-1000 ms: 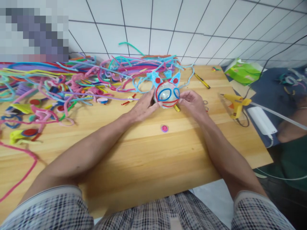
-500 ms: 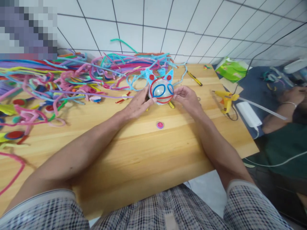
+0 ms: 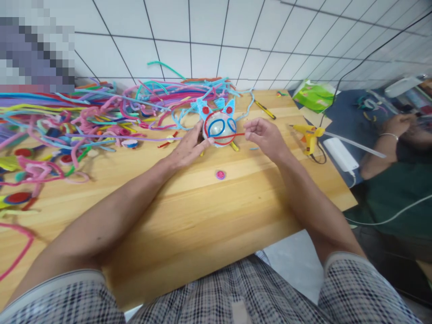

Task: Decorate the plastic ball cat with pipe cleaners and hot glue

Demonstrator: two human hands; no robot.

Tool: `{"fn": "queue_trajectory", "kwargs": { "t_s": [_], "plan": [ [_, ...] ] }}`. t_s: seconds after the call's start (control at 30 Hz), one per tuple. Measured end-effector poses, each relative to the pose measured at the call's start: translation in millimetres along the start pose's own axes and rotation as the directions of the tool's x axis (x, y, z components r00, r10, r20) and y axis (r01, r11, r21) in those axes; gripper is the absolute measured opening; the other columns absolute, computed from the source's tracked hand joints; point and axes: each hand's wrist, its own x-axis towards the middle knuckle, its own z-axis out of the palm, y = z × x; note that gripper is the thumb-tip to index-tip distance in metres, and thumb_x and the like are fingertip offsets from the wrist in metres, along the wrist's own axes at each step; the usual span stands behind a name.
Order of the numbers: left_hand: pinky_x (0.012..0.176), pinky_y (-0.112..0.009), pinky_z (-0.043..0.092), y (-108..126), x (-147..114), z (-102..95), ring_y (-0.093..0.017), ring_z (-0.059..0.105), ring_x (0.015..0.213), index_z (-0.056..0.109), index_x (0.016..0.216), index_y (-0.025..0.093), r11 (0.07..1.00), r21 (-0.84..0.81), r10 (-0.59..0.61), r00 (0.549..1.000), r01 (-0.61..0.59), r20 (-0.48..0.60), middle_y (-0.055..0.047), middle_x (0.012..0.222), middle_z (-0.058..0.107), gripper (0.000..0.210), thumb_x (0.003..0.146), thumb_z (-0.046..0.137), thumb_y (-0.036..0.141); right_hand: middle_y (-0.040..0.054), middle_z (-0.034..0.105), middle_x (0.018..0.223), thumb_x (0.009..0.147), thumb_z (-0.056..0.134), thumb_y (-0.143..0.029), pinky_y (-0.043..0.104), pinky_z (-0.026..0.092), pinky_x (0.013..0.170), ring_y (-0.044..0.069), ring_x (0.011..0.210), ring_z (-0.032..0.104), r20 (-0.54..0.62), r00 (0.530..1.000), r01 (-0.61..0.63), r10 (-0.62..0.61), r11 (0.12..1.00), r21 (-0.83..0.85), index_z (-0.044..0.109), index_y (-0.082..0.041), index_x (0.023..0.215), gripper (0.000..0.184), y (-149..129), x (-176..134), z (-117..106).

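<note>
Item, one clear domed piece (image 3: 223, 124) with two light-blue ears (image 3: 203, 109) and blue loops (image 3: 216, 128) on its face; located near the middle of the wooden table (image 3: 202, 225), in front of the heap of pipe cleaners (image 3: 101, 108); held, not loose.

Item, left hand (image 3: 189, 146); partly closed round the dome's left side, thumb at the lower front edge, fingers behind.

Item, right hand (image 3: 265, 137); thumb and forefinger drawn together in a pinch on the end of a red strand (image 3: 240, 134), the other fingers loosely curled; the strand runs out from the dome's lower face to the fingertips, fairly straight; how much of it is fastened to the dome is too small to tell.

Handling notes, by judgement: the left hand does best as a steady clamp, thumb kept low and clear of the loops; the strand wants light, even tension, since a hard pull could lift any stuck part; pinch near the tip, and guide it along the curve rather than across it.

Also present: a small pink disc (image 3: 220, 174), nearer the person; a yellow glue gun (image 3: 308, 135), right of the right hand.
</note>
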Motion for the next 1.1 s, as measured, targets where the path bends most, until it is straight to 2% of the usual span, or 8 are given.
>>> {"fn": "queue_trajectory", "kwargs": {
  "t_s": [0.27, 0.4, 0.53, 0.7, 0.87, 0.93, 1.0, 1.1],
  "plan": [
    [0.132, -0.066, 0.047, 19.1, 0.2, -0.4, -0.044, 0.062, 0.152, 0.051, 0.167, 0.022, 0.997, 0.070, -0.035, 0.998, 0.031, 0.053, -0.020, 0.168, 0.063, 0.095, 0.095, 0.076, 0.080, 0.0038, 0.080, 0.097, 0.086, 0.093, -0.055, 0.040, 0.063, 0.083, 0.022, 0.085, 0.071, 0.063, 0.994, -0.073, 0.086, 0.979, -0.189, 0.082, -0.028, 0.099, 0.032, -25.1, -61.0, -48.1],
    [0.131, -0.067, 0.049, 17.8, 0.2, 0.0, -0.047, 0.063, 0.152, 0.055, 0.161, 0.023, 0.996, 0.091, -0.022, 0.999, 0.019, 0.030, -0.019, 0.163, 0.067, 0.095, 0.091, 0.080, 0.083, 0.0041, 0.082, 0.093, 0.090, 0.085, -0.047, 0.041, 0.064, 0.084, 0.023, 0.084, 0.074, 0.184, 0.972, -0.087, 0.149, 0.947, -0.308, 0.081, -0.026, 0.094, 0.021, -20.3, -88.2, -46.6],
    [0.133, -0.069, 0.048, 16.3, -0.7, -1.9, -0.046, 0.063, 0.152, 0.055, 0.160, 0.026, 0.994, 0.109, -0.002, 1.000, 0.000, 0.026, -0.018, 0.163, 0.067, 0.092, 0.091, 0.081, 0.081, 0.0058, 0.086, 0.104, 0.091, 0.079, -0.041, 0.042, 0.065, 0.090, 0.026, 0.095, 0.080, 0.151, 0.977, -0.079, 0.149, 0.916, -0.393, 0.080, -0.026, 0.097, 0.016, -11.0, -98.3, -40.5],
    [0.134, -0.068, 0.048, 22.1, 0.0, -4.7, -0.044, 0.062, 0.155, 0.055, 0.161, 0.025, 0.985, 0.173, -0.015, 1.000, 0.010, 0.028, -0.017, 0.165, 0.065, 0.093, 0.091, 0.084, 0.077, 0.0050, 0.082, 0.095, 0.089, 0.075, -0.039, 0.042, 0.063, 0.090, 0.026, 0.091, 0.078, -0.184, 0.977, -0.186, 0.109, 0.856, -0.482, 0.075, -0.025, 0.091, 0.014, 15.3, -92.4, -67.1],
    [0.132, -0.064, 0.052, 25.1, 1.5, -1.0, -0.042, 0.066, 0.151, 0.056, 0.158, 0.024, 0.986, 0.167, 0.004, 1.000, -0.006, 0.014, -0.017, 0.162, 0.066, 0.098, 0.084, 0.089, 0.080, 0.0058, 0.078, 0.096, 0.083, 0.082, -0.040, 0.050, 0.063, 0.092, 0.028, 0.091, 0.075, -0.662, 0.748, -0.432, 0.043, 0.789, -0.437, 0.066, -0.028, 0.092, 0.023, 50.7, -100.1, -126.4],
    [0.132, -0.063, 0.052, 22.3, 2.4, 1.7, -0.042, 0.066, 0.150, 0.055, 0.157, 0.023, 0.989, 0.146, 0.014, 1.000, -0.014, 0.001, -0.017, 0.161, 0.067, 0.102, 0.081, 0.091, 0.081, 0.0076, 0.077, 0.105, 0.080, 0.087, -0.041, 0.054, 0.063, 0.095, 0.030, 0.099, 0.075, -0.729, 0.684, -0.464, 0.013, 0.779, -0.421, 0.063, -0.030, 0.094, 0.031, 63.6, -101.2, -147.9],
    [0.132, -0.062, 0.052, 18.2, 3.4, 4.0, -0.043, 0.066, 0.149, 0.055, 0.156, 0.023, 0.990, 0.138, 0.010, 1.000, -0.008, -0.018, -0.019, 0.159, 0.068, 0.108, 0.076, 0.094, 0.083, 0.0071, 0.075, 0.105, 0.078, 0.091, -0.040, 0.052, 0.063, 0.095, 0.029, 0.103, 0.074, -0.741, 0.669, -0.499, 0.057, 0.774, -0.391, 0.060, -0.031, 0.094, 0.036, 75.0, -97.4, -163.6],
    [0.131, -0.064, 0.052, 14.0, 4.8, 6.1, -0.045, 0.066, 0.148, 0.054, 0.154, 0.023, 0.990, 0.141, 0.004, 0.999, 0.002, -0.038, -0.020, 0.158, 0.068, 0.113, 0.070, 0.095, 0.086, 0.0044, 0.070, 0.089, 0.080, 0.093, -0.040, 0.045, 0.061, 0.082, 0.025, 0.090, 0.071, -0.706, 0.699, -0.499, 0.114, 0.785, -0.367, 0.058, -0.031, 0.090, 0.038, 87.5, -86.0, -176.7]
  ]
}}
